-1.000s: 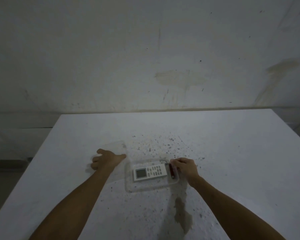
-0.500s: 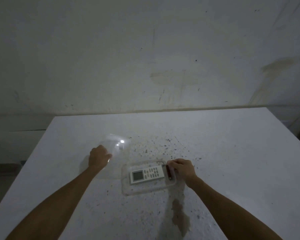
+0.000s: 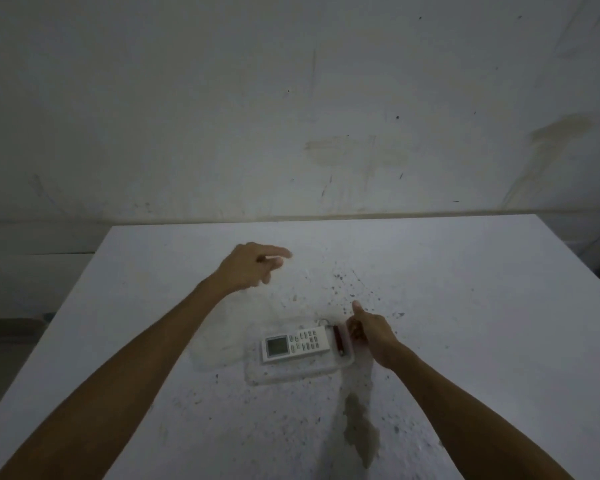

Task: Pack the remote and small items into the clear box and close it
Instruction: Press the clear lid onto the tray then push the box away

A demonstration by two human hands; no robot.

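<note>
Remote (image 3: 296,344) lies flat in the box (image 3: 300,370), long axis left to right, a red item (image 3: 338,344) at its right end. My right hand (image 3: 369,332) rests loose beside that end, holding nothing. My left hand (image 3: 250,268) hovers up-left; the lid (image 3: 219,344) seems under it, whether gripped I cannot tell.

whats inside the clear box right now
A white remote with a grey screen lies flat in the clear plastic box, with a small dark red stick-shaped item at its right end. Whatever lies under the remote is hidden.
</note>
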